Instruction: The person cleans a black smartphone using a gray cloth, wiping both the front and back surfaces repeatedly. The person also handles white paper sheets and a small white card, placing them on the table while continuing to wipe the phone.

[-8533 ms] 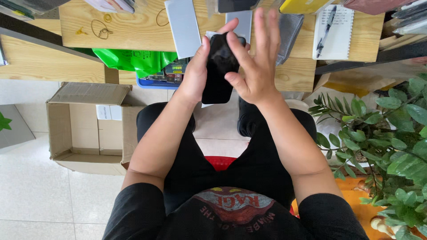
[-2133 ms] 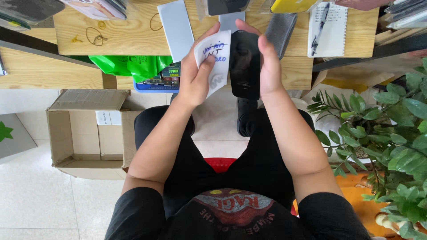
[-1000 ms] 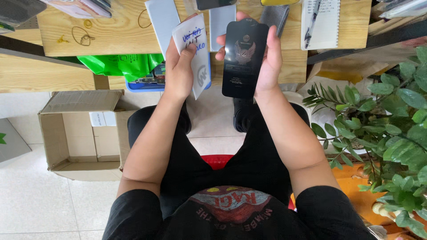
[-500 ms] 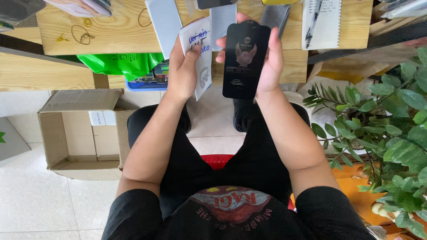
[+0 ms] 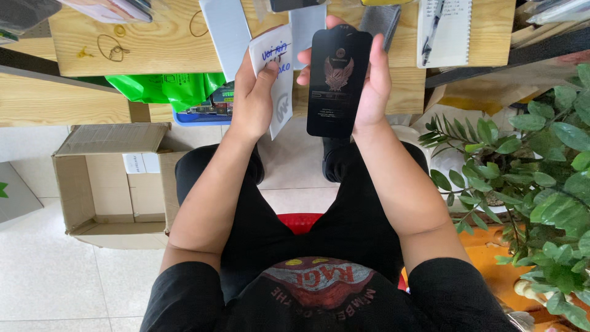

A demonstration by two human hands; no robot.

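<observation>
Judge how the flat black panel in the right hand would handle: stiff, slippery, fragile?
The black panel probably stays stiff: it stands flat though the right hand grips only one edge. Its glossy face suggests it is slippery. Being so thin, it is likely light and perhaps breakable.

My right hand [image 5: 369, 86] hides the black card's [image 5: 338, 80] right edge, and my left hand [image 5: 252, 98] covers the white packet's [image 5: 278, 80] lower left part. The notebook [image 5: 445, 34] at upper right and the potted plant [image 5: 534, 178] at right are cut off by the frame.
</observation>
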